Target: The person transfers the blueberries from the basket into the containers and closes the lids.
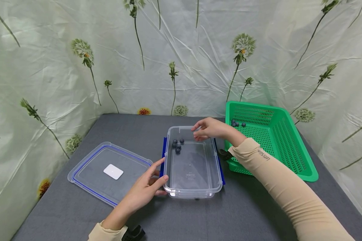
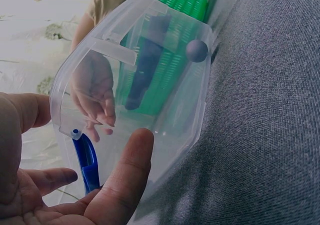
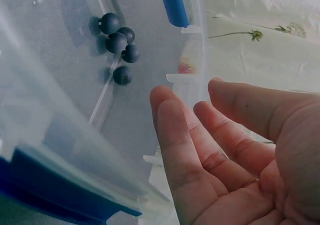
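To the left of our left hand (image 1: 144,190) lies the clear lid (image 1: 108,172). That hand rests its loose fingers against the near left corner of the clear container (image 1: 193,164). Our right hand (image 1: 209,129) hovers empty, fingers relaxed, over the far rim; five blueberries (image 1: 177,145) sit just left of it. Right of it stands the green basket (image 1: 289,147).

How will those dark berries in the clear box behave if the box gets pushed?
The berries look round and lie loose on a smooth floor, so they will probably roll and scatter. The clear box looks thin-walled and nearly empty, so likely light and apt to slide; the left hand at its corner may steady it.
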The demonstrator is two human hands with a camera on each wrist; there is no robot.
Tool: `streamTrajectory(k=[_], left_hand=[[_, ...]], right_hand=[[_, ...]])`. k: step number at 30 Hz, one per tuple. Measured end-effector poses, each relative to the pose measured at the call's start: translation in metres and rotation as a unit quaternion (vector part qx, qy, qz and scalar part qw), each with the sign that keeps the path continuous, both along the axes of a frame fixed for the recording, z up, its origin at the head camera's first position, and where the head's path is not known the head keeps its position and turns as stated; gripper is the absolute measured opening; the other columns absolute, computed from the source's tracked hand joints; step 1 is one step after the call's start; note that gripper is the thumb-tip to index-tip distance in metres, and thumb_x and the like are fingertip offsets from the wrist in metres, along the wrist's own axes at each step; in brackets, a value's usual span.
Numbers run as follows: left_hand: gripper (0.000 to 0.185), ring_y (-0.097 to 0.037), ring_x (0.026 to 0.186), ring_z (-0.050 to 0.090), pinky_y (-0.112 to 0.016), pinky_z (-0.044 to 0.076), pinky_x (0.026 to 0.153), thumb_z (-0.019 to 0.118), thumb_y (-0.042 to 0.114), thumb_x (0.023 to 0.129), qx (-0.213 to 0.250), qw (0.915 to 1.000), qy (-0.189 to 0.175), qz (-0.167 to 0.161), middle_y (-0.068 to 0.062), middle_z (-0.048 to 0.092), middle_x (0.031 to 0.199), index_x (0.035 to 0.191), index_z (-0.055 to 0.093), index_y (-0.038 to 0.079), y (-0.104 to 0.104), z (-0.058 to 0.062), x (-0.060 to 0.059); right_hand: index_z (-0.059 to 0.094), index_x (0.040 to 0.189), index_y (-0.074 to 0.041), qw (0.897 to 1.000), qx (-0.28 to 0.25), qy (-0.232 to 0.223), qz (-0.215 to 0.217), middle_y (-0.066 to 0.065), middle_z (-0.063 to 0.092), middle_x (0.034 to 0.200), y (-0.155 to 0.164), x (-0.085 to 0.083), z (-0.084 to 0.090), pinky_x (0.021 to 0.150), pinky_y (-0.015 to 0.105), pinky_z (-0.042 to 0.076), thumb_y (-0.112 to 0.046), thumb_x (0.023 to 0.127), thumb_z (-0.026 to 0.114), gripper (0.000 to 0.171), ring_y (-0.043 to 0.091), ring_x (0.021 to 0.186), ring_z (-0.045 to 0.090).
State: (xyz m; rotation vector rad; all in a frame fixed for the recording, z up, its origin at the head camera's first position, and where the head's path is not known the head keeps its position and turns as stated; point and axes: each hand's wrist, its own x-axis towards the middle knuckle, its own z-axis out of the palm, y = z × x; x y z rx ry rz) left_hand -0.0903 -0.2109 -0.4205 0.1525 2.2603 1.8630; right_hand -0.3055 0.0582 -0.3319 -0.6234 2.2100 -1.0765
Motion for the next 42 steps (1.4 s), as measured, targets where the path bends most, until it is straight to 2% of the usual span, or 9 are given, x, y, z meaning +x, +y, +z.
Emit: streamTrajectory(k=[4,8,13,21,25,30,37,42], left_hand=[[0.067,-0.032,0.109,0.072,-0.036,0.07,0.081,0.065,0.023,0.11,0.002,1.0,0.0,0.002,-0.031,0.057,0.133,0.168,0.032,0.023,0.0,0.0,0.0],[0.067,-0.033,0.11,0.072,-0.035,0.07,0.081,0.065,0.022,0.11,-0.001,1.0,0.002,0.002,-0.032,0.057,0.133,0.168,0.032,0.022,-0.001,0.0,0.001],[0.067,-0.034,0.11,0.072,-0.035,0.07,0.08,0.065,0.022,0.11,-0.004,1.0,0.006,0.001,-0.032,0.057,0.133,0.168,0.032,0.023,-0.001,0.0,0.001],[0.067,-0.033,0.109,0.072,-0.035,0.07,0.08,0.065,0.022,0.11,0.0,1.0,0.002,0.004,-0.031,0.056,0.133,0.168,0.033,0.022,0.0,-0.001,0.0],[0.066,-0.033,0.108,0.072,-0.035,0.07,0.08,0.065,0.021,0.11,0.0,1.0,0.002,0.007,-0.031,0.056,0.132,0.168,0.033,0.022,0.0,-0.001,0.0],[0.066,-0.033,0.106,0.072,-0.036,0.07,0.08,0.065,0.021,0.11,0.0,1.0,0.002,0.006,-0.031,0.056,0.131,0.168,0.034,0.023,0.001,-0.002,0.0],[0.066,-0.032,0.107,0.072,-0.037,0.07,0.081,0.064,0.022,0.11,0.0,1.0,0.001,0.005,-0.031,0.057,0.132,0.168,0.033,0.024,0.001,-0.001,0.0],[0.066,-0.032,0.107,0.072,-0.037,0.07,0.081,0.064,0.022,0.11,0.003,1.0,0.003,0.004,-0.031,0.057,0.133,0.168,0.033,0.024,0.001,-0.001,0.0]], right_hand=[[0.062,0.142,0.001,1.0,-0.008,0.01,0.004,0.024,0.073,0.131,0.006,-0.001,0.0,0.111,0.056,0.057,-0.013,0.11,0.061,0.035,0.03,0.116,0.075],[0.06,0.145,0.004,1.0,-0.016,0.014,0.005,0.027,0.07,0.134,0.012,-0.002,0.003,0.112,0.056,0.057,-0.015,0.11,0.061,0.039,0.03,0.117,0.074],[0.058,0.147,0.004,1.0,-0.023,0.011,-0.012,0.029,0.069,0.137,0.02,-0.004,0.007,0.109,0.048,0.061,-0.018,0.11,0.061,0.043,0.03,0.117,0.075],[0.06,0.145,0.002,0.998,-0.045,0.004,-0.036,0.03,0.068,0.137,0.035,-0.01,0.011,0.111,0.05,0.059,-0.019,0.11,0.062,0.04,0.033,0.12,0.074],[0.061,0.144,0.002,0.997,-0.055,0.006,-0.06,0.024,0.072,0.13,0.046,-0.015,0.014,0.102,0.037,0.064,-0.019,0.111,0.062,0.039,0.025,0.113,0.075],[0.059,0.145,0.003,0.994,-0.063,0.007,-0.086,0.01,0.076,0.119,0.061,-0.019,0.019,0.089,0.023,0.064,-0.019,0.111,0.061,0.04,0.014,0.103,0.075],[0.052,0.15,0.004,0.988,-0.075,-0.011,-0.135,0.003,0.075,0.114,0.084,-0.031,0.02,0.087,0.023,0.065,-0.014,0.111,0.061,0.044,0.008,0.098,0.075],[0.045,0.155,0.007,0.983,-0.087,-0.023,-0.158,0.005,0.071,0.118,0.103,-0.039,0.015,0.086,0.022,0.065,-0.009,0.112,0.057,0.048,0.009,0.099,0.075]])
